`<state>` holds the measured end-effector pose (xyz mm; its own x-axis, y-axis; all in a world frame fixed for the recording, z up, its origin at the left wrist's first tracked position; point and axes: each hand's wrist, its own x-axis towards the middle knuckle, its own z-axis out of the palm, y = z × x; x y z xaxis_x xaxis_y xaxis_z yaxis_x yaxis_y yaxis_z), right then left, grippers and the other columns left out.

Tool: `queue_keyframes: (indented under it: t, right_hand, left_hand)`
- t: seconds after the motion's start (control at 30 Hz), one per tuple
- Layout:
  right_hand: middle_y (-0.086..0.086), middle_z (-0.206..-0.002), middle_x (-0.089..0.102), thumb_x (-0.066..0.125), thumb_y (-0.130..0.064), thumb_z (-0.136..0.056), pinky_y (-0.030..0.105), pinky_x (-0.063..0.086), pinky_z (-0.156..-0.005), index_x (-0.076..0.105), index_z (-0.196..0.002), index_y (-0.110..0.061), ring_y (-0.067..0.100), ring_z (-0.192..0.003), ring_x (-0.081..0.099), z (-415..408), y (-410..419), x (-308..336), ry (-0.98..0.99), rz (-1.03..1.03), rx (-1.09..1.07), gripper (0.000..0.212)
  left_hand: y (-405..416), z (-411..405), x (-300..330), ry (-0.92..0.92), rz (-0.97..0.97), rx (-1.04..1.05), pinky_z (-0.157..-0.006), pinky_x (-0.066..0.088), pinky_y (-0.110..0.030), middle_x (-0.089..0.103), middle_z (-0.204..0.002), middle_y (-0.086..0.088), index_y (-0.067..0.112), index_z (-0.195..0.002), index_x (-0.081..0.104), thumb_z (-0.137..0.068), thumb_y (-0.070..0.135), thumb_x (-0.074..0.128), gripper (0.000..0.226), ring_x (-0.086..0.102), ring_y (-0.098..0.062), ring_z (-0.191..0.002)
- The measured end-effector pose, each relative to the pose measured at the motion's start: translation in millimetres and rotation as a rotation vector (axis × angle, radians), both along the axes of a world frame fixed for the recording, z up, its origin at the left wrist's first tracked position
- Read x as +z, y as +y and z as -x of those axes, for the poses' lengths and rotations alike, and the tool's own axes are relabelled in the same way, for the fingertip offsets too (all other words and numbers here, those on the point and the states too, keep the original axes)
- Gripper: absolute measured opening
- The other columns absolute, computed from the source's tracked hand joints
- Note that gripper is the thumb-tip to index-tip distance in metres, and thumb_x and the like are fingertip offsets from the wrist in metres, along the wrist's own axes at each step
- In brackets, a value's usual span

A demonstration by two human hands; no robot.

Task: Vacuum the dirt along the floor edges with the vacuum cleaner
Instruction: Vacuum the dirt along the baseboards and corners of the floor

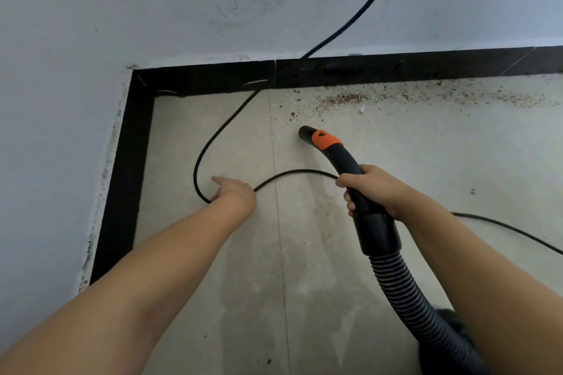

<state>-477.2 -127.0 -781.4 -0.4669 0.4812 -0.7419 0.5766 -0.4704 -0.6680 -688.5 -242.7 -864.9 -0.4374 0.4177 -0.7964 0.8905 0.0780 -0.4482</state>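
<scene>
While the right hand (370,189) is gripping the vacuum handle (350,175), its nozzle (305,133) hovering just short of the dirt (344,99) along the black skirting (365,70), the left hand (234,190) is reaching to the power cord (201,155), grip unclear; the looped cord is risking snagging the nozzle or getting sucked in.

Lighting: soft, even, cool daylight; source not visible. Shadows: faint and diffuse beneath the black curved plastic vacuum nozzle with orange collar (327,146). Glare: dull sheen on the pale beige tiled floor (304,283); none harsh. Distortion: wide-angle; glossy black skirting strip (396,68) bows, forearms stretch toward lower corners. Focus: mostly sharp; slight softness on the left hand (234,192).
</scene>
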Motion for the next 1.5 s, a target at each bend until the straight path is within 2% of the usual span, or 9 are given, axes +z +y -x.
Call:
queue_keyframes:
  t: [0.2, 0.4, 0.57, 0.73, 1.07, 1.17, 1.3, 1.37, 1.5]
  right_hand:
    - [0.007, -0.053, 0.054, 0.059, -0.007, -0.084, 0.029, 0.049, -0.045, 0.048, -0.097, -0.005, 0.018, -0.041, 0.051, 10, -7, -8, -0.018, -0.049, 0.042, 0.017]
    - [0.005, -0.050, 0.056, 0.059, -0.009, -0.083, 0.028, 0.048, -0.043, 0.046, -0.093, -0.008, 0.019, -0.039, 0.053, 41, -11, -16, -0.043, -0.130, 0.090, 0.016]
    - [0.009, -0.060, 0.057, 0.059, -0.012, -0.083, 0.030, 0.050, -0.046, 0.046, -0.095, -0.009, 0.018, -0.041, 0.055, 66, 4, -14, -0.082, -0.198, 0.060, 0.018]
    - [0.011, -0.058, 0.054, 0.059, -0.007, -0.085, 0.028, 0.049, -0.043, 0.046, -0.091, -0.008, 0.018, -0.038, 0.053, 59, 19, -9, -0.064, -0.147, -0.005, 0.014]
    - [0.009, -0.058, 0.052, 0.058, -0.006, -0.086, 0.029, 0.050, -0.044, 0.047, -0.096, -0.007, 0.018, -0.042, 0.052, 60, 19, -6, -0.032, -0.108, 0.081, 0.015]
    - [0.009, -0.057, 0.053, 0.058, -0.007, -0.085, 0.029, 0.050, -0.045, 0.047, -0.097, -0.007, 0.018, -0.042, 0.052, 65, 15, -9, -0.037, -0.112, 0.129, 0.017]
    - [0.007, -0.054, 0.054, 0.058, -0.007, -0.085, 0.029, 0.050, -0.045, 0.046, -0.097, -0.007, 0.019, -0.042, 0.052, 74, 11, -13, -0.038, -0.124, 0.183, 0.017]
    - [0.008, -0.055, 0.053, 0.057, -0.007, -0.085, 0.029, 0.050, -0.046, 0.046, -0.096, -0.006, 0.019, -0.042, 0.052, 78, 14, -12, -0.031, -0.126, 0.187, 0.015]
    - [0.009, -0.057, 0.054, 0.058, -0.008, -0.085, 0.029, 0.050, -0.045, 0.046, -0.092, -0.008, 0.019, -0.042, 0.053, 88, 22, -12, -0.050, -0.153, 0.138, 0.014]
  left_hand:
    - [-9, 8, 14, -0.063, -0.107, 0.114, -0.112, 0.013, -0.066, 0.034, -0.151, -0.012, 0.011, -0.145, 0.038, -0.096, 0.011, 0.047, 0.050, 0.033, -0.036, -0.139]
    - [-26, 24, 14, -0.078, -0.347, -0.056, -0.114, 0.023, -0.045, 0.035, -0.141, -0.017, 0.005, -0.138, 0.036, -0.093, 0.012, 0.046, 0.046, 0.041, -0.031, -0.128]
    - [-32, 16, 17, -0.043, -0.225, 0.040, -0.115, 0.017, -0.052, 0.039, -0.141, -0.014, 0.011, -0.137, 0.045, -0.092, 0.009, 0.047, 0.045, 0.045, -0.030, -0.128]
    - [-32, 19, 20, -0.109, -0.182, 0.085, -0.111, 0.028, -0.042, 0.042, -0.139, -0.013, 0.011, -0.136, 0.047, -0.093, 0.009, 0.048, 0.044, 0.046, -0.029, -0.128]
    - [-22, 25, 21, -0.455, -0.609, 0.253, -0.091, 0.045, -0.035, 0.050, -0.124, -0.011, 0.009, -0.116, 0.056, -0.091, 0.009, 0.046, 0.027, 0.048, -0.028, -0.115]
    - [-12, -10, 35, -0.894, -0.700, 0.647, -0.094, 0.046, -0.028, 0.063, -0.115, -0.002, 0.013, -0.117, 0.063, -0.091, 0.017, 0.055, 0.028, 0.058, -0.021, -0.113]
    - [-4, -86, 59, -1.635, -0.277, 1.071, -0.114, 0.028, -0.032, 0.055, -0.132, 0.010, 0.021, -0.135, 0.049, -0.095, 0.023, 0.060, 0.042, 0.044, -0.010, -0.132]
    - [-4, -117, 59, -1.729, -0.357, 1.472, -0.114, 0.027, -0.034, 0.058, -0.125, 0.007, 0.017, -0.134, 0.049, -0.094, 0.020, 0.062, 0.042, 0.046, -0.012, -0.129]
    - [0, -162, 55, -1.645, -0.615, 2.062, -0.078, 0.052, -0.028, 0.067, -0.072, -0.002, 0.007, -0.099, 0.057, -0.090, 0.008, 0.063, 0.011, 0.064, -0.014, -0.071]
